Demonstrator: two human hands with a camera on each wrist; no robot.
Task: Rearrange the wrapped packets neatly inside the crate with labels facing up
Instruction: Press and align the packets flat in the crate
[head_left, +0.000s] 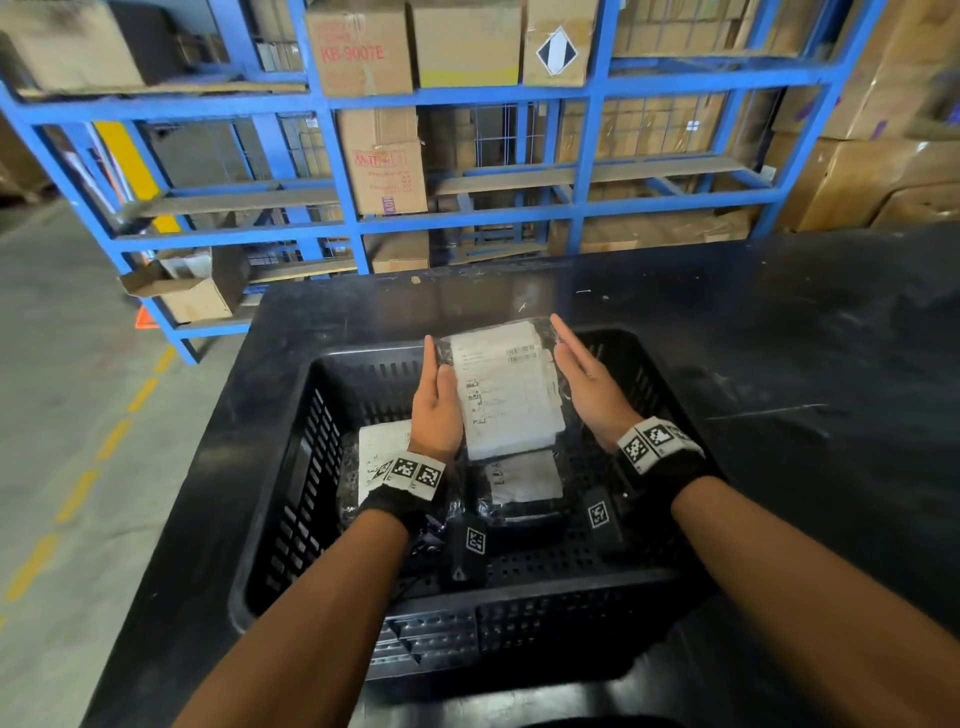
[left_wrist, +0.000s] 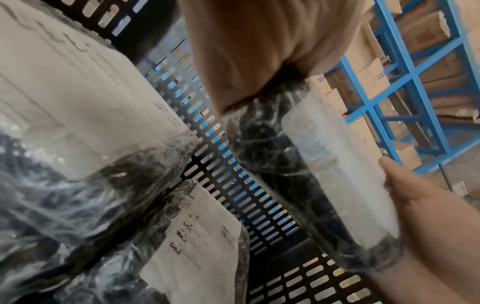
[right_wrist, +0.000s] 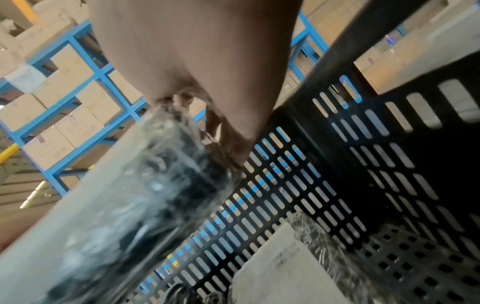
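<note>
I have one wrapped packet (head_left: 506, 387) lifted above the black crate (head_left: 291, 519), its white label turned up toward me with the barcode at the far end. My left hand (head_left: 436, 400) lies flat along the packet's left edge, fingers straight and together, the thumb resting on the label side. My right hand (head_left: 587, 379) is flat along the packet's right edge, fingers straight and pointing away from me, so the packet is pressed between my two palms rather than gripped by curled fingers. From my left wrist, I see the packet (left_wrist: 319, 179) edge-on, dark contents under clear film, with my right hand's fingers (left_wrist: 405, 185) at its far side. From my right wrist, the same packet (right_wrist: 124, 205) is a blurred band running down from my palm. Inside the crate two more packets lie on the perforated floor with labels up: one at the left (head_left: 379, 449), partly hidden behind my left wrist, and one nearer the middle (head_left: 524, 480), below the packet I hold; the two sit close, but I cannot tell whether they touch. The crate stands on a dark tabletop (head_left: 779, 322). Beyond it is a blue shelving rack (head_left: 343, 171) stacked with cardboard boxes (head_left: 358, 47).
</note>
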